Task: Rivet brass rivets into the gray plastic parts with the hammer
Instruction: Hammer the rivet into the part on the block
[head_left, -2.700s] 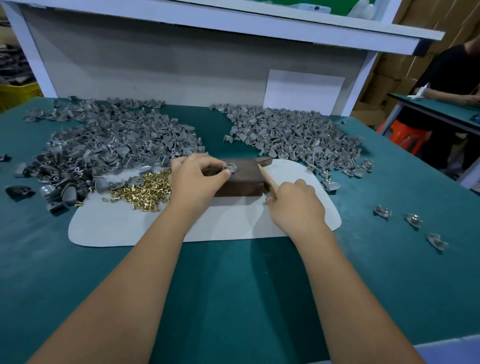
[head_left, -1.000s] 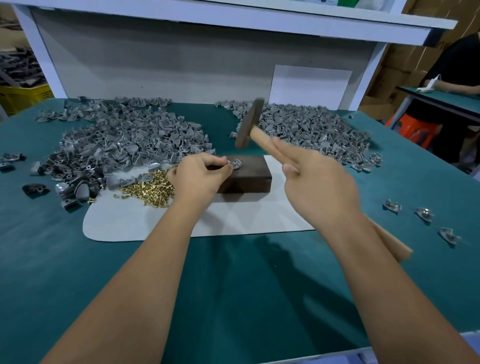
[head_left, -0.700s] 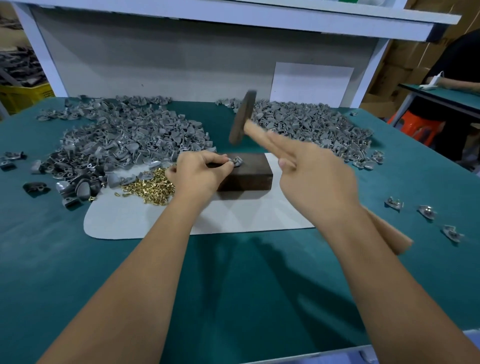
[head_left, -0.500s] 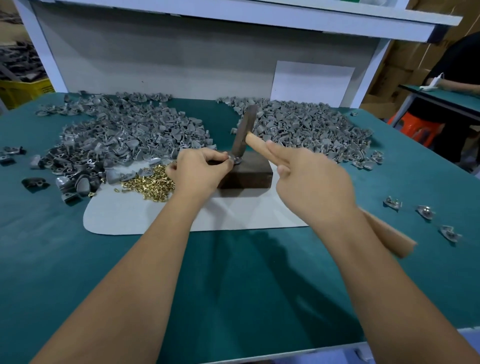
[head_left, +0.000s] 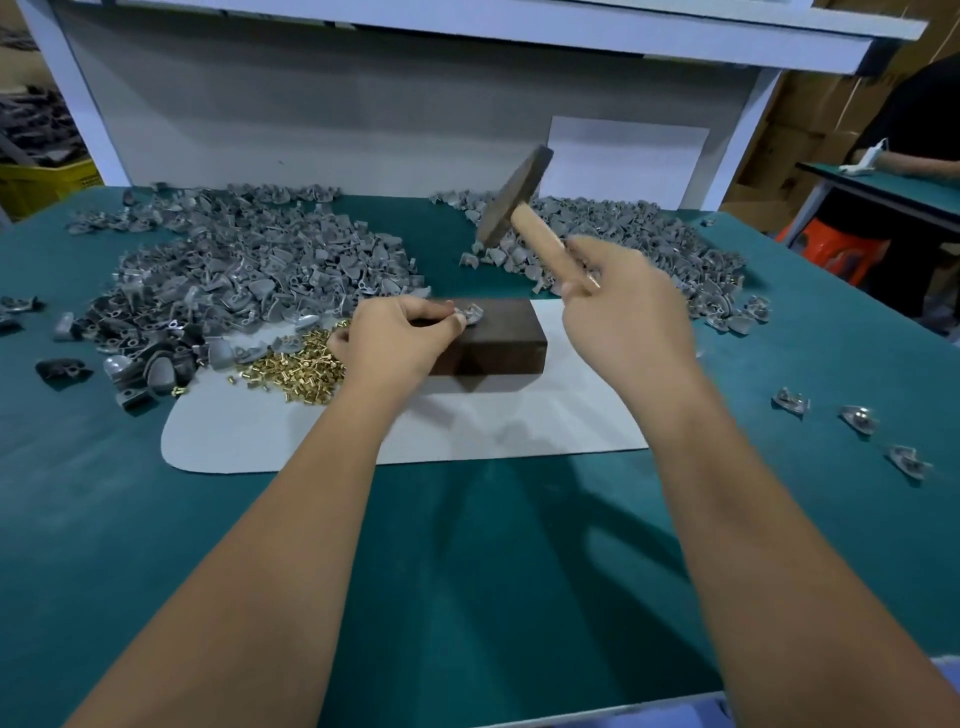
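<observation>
Pinching one gray plastic part (head_left: 469, 315) against the top of the dark block (head_left: 498, 338) with my left hand (head_left: 397, 344), I hold the hammer (head_left: 524, 205) raised in my right hand (head_left: 626, 317), fingers wrapped round its wooden handle, head poised above and just beyond the part. I think a rivet sits in the part, though it is too small to be sure. The brass rivets (head_left: 296, 369) lie heaped just left of my left hand on the white mat (head_left: 467, 431). Beyond my left hand spreads a big pile of parts (head_left: 228, 280), and another pile (head_left: 639, 244) lies beyond my right. Three parts (head_left: 852, 431) lie apart on the worktop (head_left: 467, 571), right of my right hand, possibly finished. Judging by the heaps, most of the job remains.
</observation>
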